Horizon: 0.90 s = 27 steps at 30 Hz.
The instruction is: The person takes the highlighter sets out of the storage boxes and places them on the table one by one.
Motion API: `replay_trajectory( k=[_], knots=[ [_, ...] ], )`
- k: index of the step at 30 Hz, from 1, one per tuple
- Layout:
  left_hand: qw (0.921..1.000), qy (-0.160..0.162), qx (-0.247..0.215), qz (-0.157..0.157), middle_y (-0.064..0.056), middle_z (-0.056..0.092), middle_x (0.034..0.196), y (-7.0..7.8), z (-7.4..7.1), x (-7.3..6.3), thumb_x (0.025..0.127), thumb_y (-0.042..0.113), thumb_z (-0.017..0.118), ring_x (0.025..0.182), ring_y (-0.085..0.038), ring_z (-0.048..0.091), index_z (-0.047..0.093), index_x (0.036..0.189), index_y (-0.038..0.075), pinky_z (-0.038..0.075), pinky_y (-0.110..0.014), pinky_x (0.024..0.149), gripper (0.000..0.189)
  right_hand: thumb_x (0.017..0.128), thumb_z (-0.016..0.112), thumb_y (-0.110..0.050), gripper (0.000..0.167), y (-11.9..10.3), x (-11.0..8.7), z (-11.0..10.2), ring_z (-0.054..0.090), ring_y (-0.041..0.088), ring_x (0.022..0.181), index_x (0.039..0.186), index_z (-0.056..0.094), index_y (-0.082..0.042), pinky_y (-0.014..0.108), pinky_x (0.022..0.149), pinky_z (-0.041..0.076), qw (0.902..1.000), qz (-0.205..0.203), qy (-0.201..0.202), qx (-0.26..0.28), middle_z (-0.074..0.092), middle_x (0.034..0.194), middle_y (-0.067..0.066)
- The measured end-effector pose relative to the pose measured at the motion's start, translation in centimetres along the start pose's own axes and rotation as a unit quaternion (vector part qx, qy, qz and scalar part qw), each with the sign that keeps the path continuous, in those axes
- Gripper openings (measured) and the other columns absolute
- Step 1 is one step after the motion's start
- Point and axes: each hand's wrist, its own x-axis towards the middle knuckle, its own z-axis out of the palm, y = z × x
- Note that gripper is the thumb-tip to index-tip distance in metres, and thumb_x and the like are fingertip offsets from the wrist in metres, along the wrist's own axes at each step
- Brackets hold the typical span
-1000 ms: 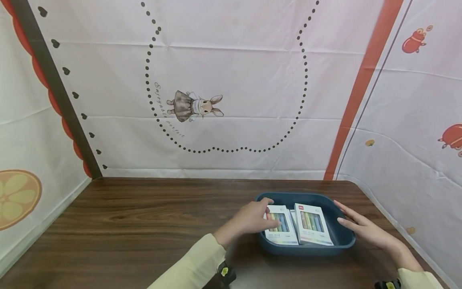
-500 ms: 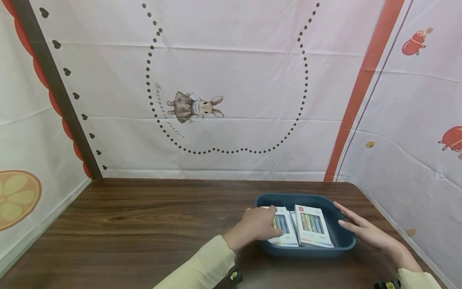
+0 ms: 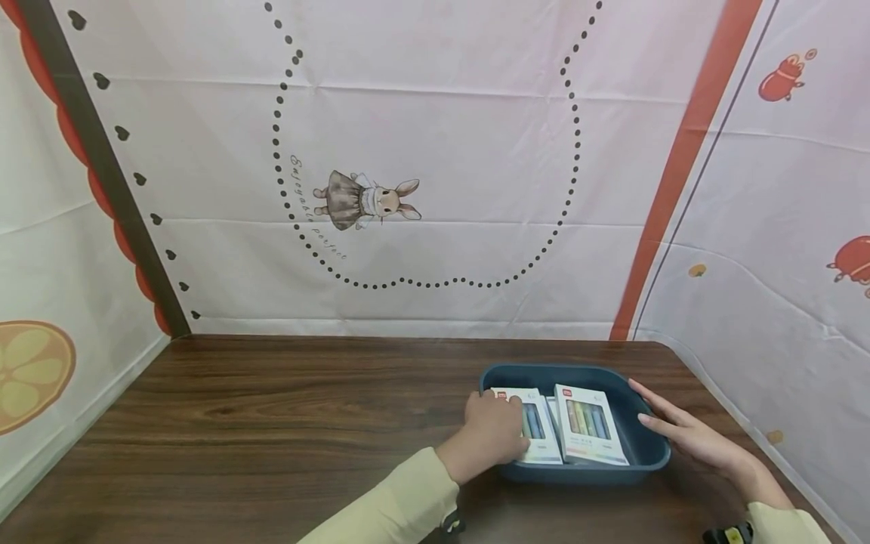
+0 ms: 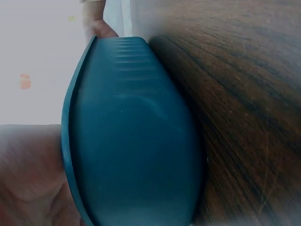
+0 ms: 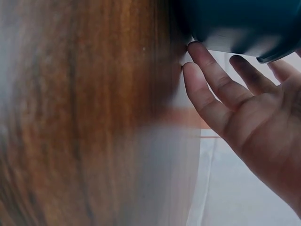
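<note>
The left box (image 3: 541, 432), white with a window showing coloured sticks, lies in the left part of a dark blue bin (image 3: 578, 474), face up and slightly tilted. The left hand (image 3: 491, 427) is over its left side, the knuckles bent and the thumb along its lower part; the fingertips are hidden, so whether they grasp the box cannot be told. Just beside it, the right box (image 3: 590, 425), of the same design, leans on another white box (image 3: 553, 412), of which only a strip shows between the two.

At the bin's right end, the right hand (image 3: 689, 434) has its fingers extended and spread, curled round nothing, close against the outer wall and rim; how firmly they touch is unclear.

The bin stands on a brown wood-grain table (image 3: 292, 431), towards its right side. Pale yellow sleeves (image 3: 390, 499) cover both forearms. Behind hangs a white cloth (image 3: 435, 136) printed with a rabbit (image 3: 363, 201) lying sideways.
</note>
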Motion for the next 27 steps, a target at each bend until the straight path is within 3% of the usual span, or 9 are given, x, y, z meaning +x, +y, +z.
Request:
replay_trajectory(
  k=[8,17,21,25,27],
  knots=[
    [0.9999,-0.005,-0.014,0.005,-0.003,0.064,0.104,0.0,0.3,0.1,0.078,0.049,0.062,0.099,-0.022,0.054,0.058,0.116,0.013,0.041,-0.039,0.083,0.053,0.098,0.039,-0.018,0.064,0.2,-0.1,-0.1,-0.013,0.047,0.129,0.145,-0.003,-0.007,0.007,0.078,0.034,1.0,-0.003,-0.005,0.003,-0.017,0.146,0.025],
    [0.9997,-0.005,-0.019,-0.014,-0.003,0.063,0.101,0.2,0.6,0.6,0.079,0.049,0.06,0.094,-0.021,0.054,0.06,0.113,0.012,0.041,-0.036,0.077,0.051,0.098,0.038,-0.018,0.064,0.3,-0.1,-0.1,-0.011,0.047,0.129,0.145,-0.004,-0.01,0.009,0.079,0.036,0.9999,0.005,-0.009,0.013,-0.018,0.146,0.024],
    [0.9994,-0.009,-0.024,-0.023,-0.003,0.063,0.098,0.3,0.7,0.7,0.079,0.049,0.06,0.091,-0.021,0.053,0.061,0.109,0.012,0.041,-0.035,0.076,0.048,0.098,0.038,-0.02,0.064,0.3,0.0,-0.1,-0.006,0.04,0.132,0.146,-0.004,-0.012,0.01,0.08,0.037,0.9998,0.012,-0.011,0.01,-0.017,0.147,0.024],
    [0.9989,-0.005,-0.034,-0.033,-0.002,0.062,0.092,0.3,0.8,0.8,0.078,0.05,0.06,0.087,-0.019,0.051,0.062,0.107,0.011,0.04,-0.033,0.07,0.049,0.098,0.039,-0.019,0.064,0.2,0.0,-0.2,-0.01,0.046,0.129,0.146,-0.004,-0.012,0.009,0.08,0.036,0.9998,0.01,-0.011,0.012,-0.017,0.147,0.024],
    [0.9984,0.0,-0.042,-0.038,-0.002,0.061,0.088,0.3,1.0,0.8,0.077,0.051,0.06,0.085,-0.018,0.05,0.063,0.104,0.011,0.04,-0.032,0.068,0.049,0.098,0.039,-0.019,0.064,0.2,0.0,-0.1,-0.01,0.047,0.13,0.146,-0.003,-0.012,0.02,0.092,0.037,0.9999,0.012,-0.007,0.003,-0.016,0.147,0.025]
  ],
)
